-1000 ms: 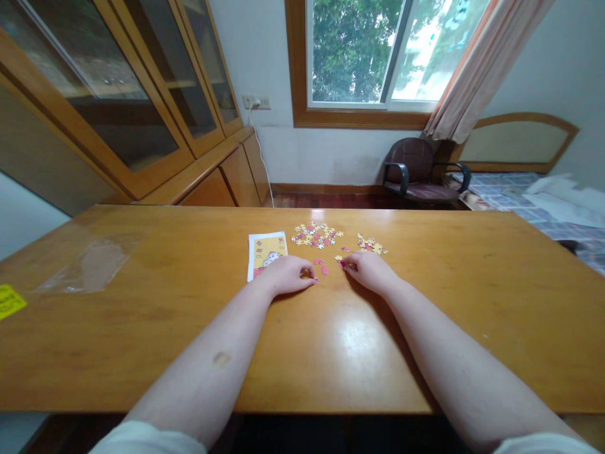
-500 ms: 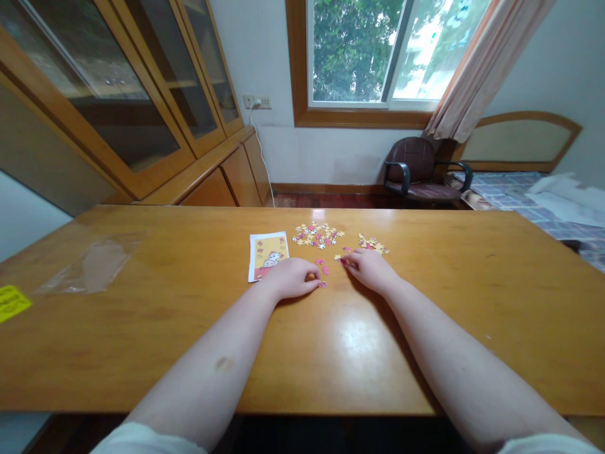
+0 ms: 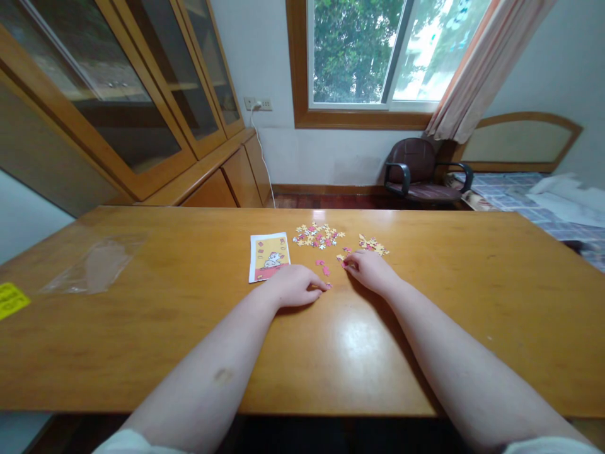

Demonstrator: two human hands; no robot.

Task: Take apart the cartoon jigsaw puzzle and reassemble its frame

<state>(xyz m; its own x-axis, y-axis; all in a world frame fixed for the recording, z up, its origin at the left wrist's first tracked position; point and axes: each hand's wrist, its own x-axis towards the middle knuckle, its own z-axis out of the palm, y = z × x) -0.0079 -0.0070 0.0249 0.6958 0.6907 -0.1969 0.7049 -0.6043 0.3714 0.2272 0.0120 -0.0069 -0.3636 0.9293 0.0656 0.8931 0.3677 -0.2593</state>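
My left hand [image 3: 297, 285] lies low over the table, fingers stretched to the right, a fingertip touching a small pink puzzle piece [image 3: 329, 286]. Across from it, my right hand [image 3: 367, 267] is closed in a pinch, with a pink piece partly visible at its fingertips. A yellow puzzle piece [image 3: 340, 257] lies just left of those fingertips. Between the hands are a few loose pink pieces [image 3: 326, 271]. Partly behind my left hand rests a white-bordered picture sheet [image 3: 270, 246] showing a cartoon animal on yellow and pink.
A spread of mixed puzzle pieces [image 3: 317, 236] lies beyond my hands, and a smaller pile [image 3: 373, 244] sits behind my right hand. On the wooden table's [image 3: 189, 252] left are a clear plastic bag [image 3: 106, 261] and a yellow label [image 3: 12, 300]. A chair [image 3: 416, 167] stands beyond the table.
My left hand has shifted slightly right and its fingers have straightened; the small pink piece at its fingertip moved right too. My right hand has barely moved.
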